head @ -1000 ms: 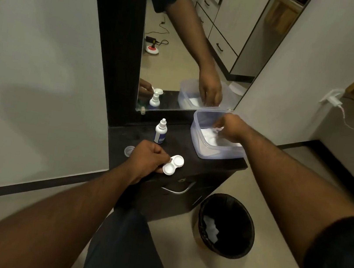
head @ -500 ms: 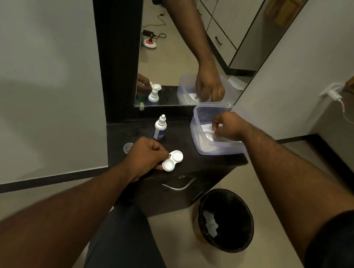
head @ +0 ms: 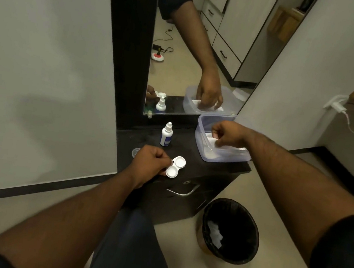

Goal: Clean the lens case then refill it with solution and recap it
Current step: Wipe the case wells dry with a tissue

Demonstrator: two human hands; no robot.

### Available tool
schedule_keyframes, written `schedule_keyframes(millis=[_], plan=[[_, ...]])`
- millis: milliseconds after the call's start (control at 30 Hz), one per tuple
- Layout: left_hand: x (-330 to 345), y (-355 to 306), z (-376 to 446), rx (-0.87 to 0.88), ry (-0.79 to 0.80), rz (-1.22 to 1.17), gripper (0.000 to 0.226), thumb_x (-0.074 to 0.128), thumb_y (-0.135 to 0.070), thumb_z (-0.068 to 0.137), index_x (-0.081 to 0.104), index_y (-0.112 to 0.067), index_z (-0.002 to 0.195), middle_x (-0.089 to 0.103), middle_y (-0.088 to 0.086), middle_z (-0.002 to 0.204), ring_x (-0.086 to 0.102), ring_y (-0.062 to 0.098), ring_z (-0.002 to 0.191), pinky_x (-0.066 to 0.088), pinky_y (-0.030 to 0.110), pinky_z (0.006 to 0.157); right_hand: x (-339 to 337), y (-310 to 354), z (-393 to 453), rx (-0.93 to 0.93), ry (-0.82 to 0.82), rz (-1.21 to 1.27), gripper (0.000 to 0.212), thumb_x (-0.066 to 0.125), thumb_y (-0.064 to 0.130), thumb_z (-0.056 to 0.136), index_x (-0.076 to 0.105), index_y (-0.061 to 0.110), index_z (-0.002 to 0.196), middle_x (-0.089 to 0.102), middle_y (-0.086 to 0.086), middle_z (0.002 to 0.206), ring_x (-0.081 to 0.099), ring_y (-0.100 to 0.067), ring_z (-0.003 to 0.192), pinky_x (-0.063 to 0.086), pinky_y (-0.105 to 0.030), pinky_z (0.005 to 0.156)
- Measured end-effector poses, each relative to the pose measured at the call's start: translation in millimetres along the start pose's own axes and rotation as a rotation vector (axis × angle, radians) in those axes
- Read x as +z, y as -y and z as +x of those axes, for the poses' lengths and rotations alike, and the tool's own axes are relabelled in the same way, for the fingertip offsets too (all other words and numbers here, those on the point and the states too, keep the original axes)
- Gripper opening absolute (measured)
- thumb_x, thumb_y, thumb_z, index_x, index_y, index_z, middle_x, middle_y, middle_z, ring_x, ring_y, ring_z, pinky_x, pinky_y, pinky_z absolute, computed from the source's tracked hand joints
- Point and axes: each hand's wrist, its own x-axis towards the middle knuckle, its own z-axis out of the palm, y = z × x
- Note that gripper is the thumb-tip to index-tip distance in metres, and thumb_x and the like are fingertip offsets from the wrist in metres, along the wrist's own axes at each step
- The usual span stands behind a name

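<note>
Above the cabinet's (head: 190,159) front edge, your left hand (head: 148,164) pinched one lens case (head: 175,167), both wells open and uncapped. Your right hand (head: 228,134) reached into one tub (head: 201,146), fingers curled on a white tissue (head: 212,142). Cleaning appeared barely begun; wiping, refilling and recapping remained. One bottle (head: 166,135) stood behind. One loose cap (head: 135,151) was visible; a second I could not find. One bin (head: 230,231) stood below.

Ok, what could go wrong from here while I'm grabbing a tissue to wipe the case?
1. The left hand pinches the open lens case by one end over the counter edge; it could slip off.
2. The right hand, pulling a tissue from the plastic box, could drag the box toward the solution bottle.
</note>
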Motion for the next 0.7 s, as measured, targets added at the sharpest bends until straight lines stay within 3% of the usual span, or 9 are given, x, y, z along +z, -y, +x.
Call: schedule_keyframes(millis=[100, 233, 367, 433, 600, 700], plan=[[-2, -2, -4, 0.004, -0.004, 0.006, 0.012, 0.064, 0.002, 0.082, 0.065, 0.001, 0.070, 0.063, 0.013, 0.066, 0.059, 0.010, 0.055, 0.054, 0.022, 0.056, -15, -1, -6, -0.004, -0.045, 0.076, 0.030, 0.071, 0.004, 0.079, 0.064, 0.014, 0.106, 0.063, -0.003, 0.102, 0.060, -0.021, 0.094, 0.050, -0.031, 0.084], [-6, -5, -13, 0.024, 0.004, 0.040, 0.014, 0.063, -0.001, 0.081, 0.064, -0.004, 0.068, 0.062, 0.013, 0.066, 0.056, 0.014, 0.059, 0.050, 0.027, 0.060, -42, 4, -32, -0.011, -0.177, 0.196, 0.015, 0.064, 0.010, 0.084, 0.068, 0.010, 0.099, 0.066, -0.010, 0.100, 0.061, -0.026, 0.095, 0.048, -0.033, 0.080], [-17, -7, -25, 0.007, 0.022, -0.008, 0.011, 0.055, -0.002, 0.089, 0.058, -0.002, 0.078, 0.058, 0.011, 0.074, 0.056, 0.011, 0.062, 0.050, 0.016, 0.054, -61, 20, -65, -0.058, -0.394, 0.579, 0.006, 0.062, 0.011, 0.086, 0.064, 0.014, 0.091, 0.062, -0.006, 0.102, 0.059, -0.022, 0.094, 0.050, -0.031, 0.079], [-23, -7, -30, -0.036, 0.053, -0.148, 0.009, 0.048, -0.005, 0.095, 0.055, -0.002, 0.090, 0.063, 0.015, 0.089, 0.066, 0.020, 0.073, 0.059, 0.023, 0.061, -62, 33, -79, -0.051, -0.445, 0.783, 0.014, 0.063, 0.012, 0.086, 0.062, 0.013, 0.099, 0.059, -0.004, 0.110, 0.058, -0.020, 0.098, 0.053, -0.031, 0.080], [-36, -5, -41, -0.091, 0.035, -0.255, 0.012, 0.043, -0.007, 0.098, 0.049, -0.005, 0.087, 0.062, 0.029, 0.107, 0.070, 0.031, 0.081, 0.061, 0.033, 0.068, -26, 73, -105, 0.014, -0.447, 1.272, 0.029, 0.063, 0.012, 0.085, 0.054, 0.015, 0.112, 0.055, -0.004, 0.109, 0.055, -0.023, 0.102, 0.055, -0.038, 0.081], [-43, 2, -43, -0.093, 0.024, -0.244, 0.012, 0.046, -0.006, 0.096, 0.053, 0.002, 0.103, 0.062, 0.027, 0.111, 0.070, 0.032, 0.087, 0.061, 0.031, 0.068, 16, 92, -105, 0.047, -0.371, 1.532, 0.023, 0.060, 0.011, 0.085, 0.056, 0.014, 0.107, 0.062, -0.011, 0.104, 0.060, -0.025, 0.096, 0.054, -0.041, 0.083]])
